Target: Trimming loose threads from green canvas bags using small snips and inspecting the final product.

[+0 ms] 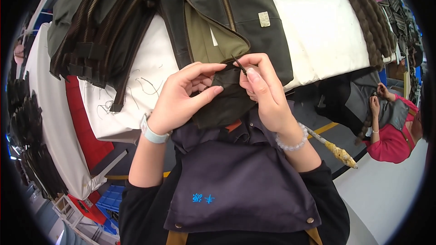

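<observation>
A dark olive jacket [275,47] with a khaki lining [200,41] and brass zips lies in front of me, its near end hanging over the table edge. My left hand [184,93] is closed on the dark cloth near the jacket's lower edge, index finger and thumb on either side of a fold. Close beside it, my right hand [264,88] pinches a thin dark cord-like piece [240,65] between thumb and fingers, at the end of the zip. Its lower end is hidden in the hand, and I cannot make out its exact kind.
Several more dark jackets [86,22] with zips are piled at the left. Loose threads [150,86] lie on the white table cover [324,31]. Brown fur trim [368,22] lies at the right. A person in red [393,136] works beyond it. A blue crate [110,202] stands lower left.
</observation>
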`<move>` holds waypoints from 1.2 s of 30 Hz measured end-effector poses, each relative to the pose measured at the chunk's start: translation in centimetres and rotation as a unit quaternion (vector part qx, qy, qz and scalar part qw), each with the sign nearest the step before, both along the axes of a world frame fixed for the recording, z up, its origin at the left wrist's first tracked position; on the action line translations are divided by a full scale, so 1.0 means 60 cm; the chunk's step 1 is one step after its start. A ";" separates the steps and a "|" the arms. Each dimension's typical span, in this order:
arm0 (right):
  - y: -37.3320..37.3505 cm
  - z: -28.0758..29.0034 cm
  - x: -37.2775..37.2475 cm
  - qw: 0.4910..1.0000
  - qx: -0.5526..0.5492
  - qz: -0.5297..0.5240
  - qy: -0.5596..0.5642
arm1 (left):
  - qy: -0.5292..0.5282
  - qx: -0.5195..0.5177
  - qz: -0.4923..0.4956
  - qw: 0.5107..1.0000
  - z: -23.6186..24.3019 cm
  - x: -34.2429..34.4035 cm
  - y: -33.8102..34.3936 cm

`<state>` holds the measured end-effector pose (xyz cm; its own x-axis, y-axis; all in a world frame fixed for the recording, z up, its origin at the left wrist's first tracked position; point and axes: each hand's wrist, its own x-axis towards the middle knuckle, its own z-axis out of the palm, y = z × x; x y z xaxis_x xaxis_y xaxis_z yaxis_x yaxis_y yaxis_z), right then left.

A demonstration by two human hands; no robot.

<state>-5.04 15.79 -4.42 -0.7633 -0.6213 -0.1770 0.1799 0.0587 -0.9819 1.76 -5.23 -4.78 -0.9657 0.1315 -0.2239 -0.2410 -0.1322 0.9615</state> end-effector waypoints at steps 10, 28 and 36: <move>0.001 -0.005 0.016 0.931 0.127 -0.027 0.340 | 0.038 0.053 0.138 0.988 -0.042 0.030 0.021; -0.012 -0.011 0.012 0.903 0.122 -0.039 0.410 | 0.046 0.077 0.197 0.976 -0.052 0.033 0.024; -0.010 0.007 0.018 0.913 0.166 -0.004 0.372 | 0.077 0.060 0.197 0.976 -0.055 0.036 0.025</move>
<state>-3.96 15.20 -3.99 -0.7541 -0.6208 0.2144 -0.5274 0.3780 -0.7609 3.93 -3.71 -8.07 -0.9676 -0.2398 -0.0788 -0.0033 -0.3000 0.9539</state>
